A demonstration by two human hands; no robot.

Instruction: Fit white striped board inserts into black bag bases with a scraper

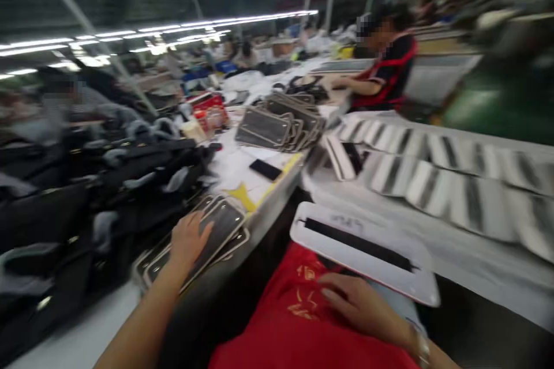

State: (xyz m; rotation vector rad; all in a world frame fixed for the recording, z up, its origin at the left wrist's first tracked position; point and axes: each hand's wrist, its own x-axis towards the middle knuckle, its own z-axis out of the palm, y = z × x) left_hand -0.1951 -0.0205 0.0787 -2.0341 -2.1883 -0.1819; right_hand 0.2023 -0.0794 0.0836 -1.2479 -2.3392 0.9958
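Lying palm-down, the left hand [188, 241] touches the stacked grey panels [223, 220].

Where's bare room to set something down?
White tabletop shows between black slab and dark pile, and between that pile and the left forearm. At right, the pale table is bare between white board and striped pieces. Crowded: the pile, the stacked panels under the left hand.

You wear a bright red garment [264, 328], at near center, its front marked with yellow lettering [303, 312] — strokes loose and brushlike, too blurred to read. A pale, shiny band [420, 349] circles your right wrist, at near right. Your forearms [147, 302] are bare — as are your slim-fingered left hand [188, 239] and your right hand [359, 302], both slightly softened by blur.
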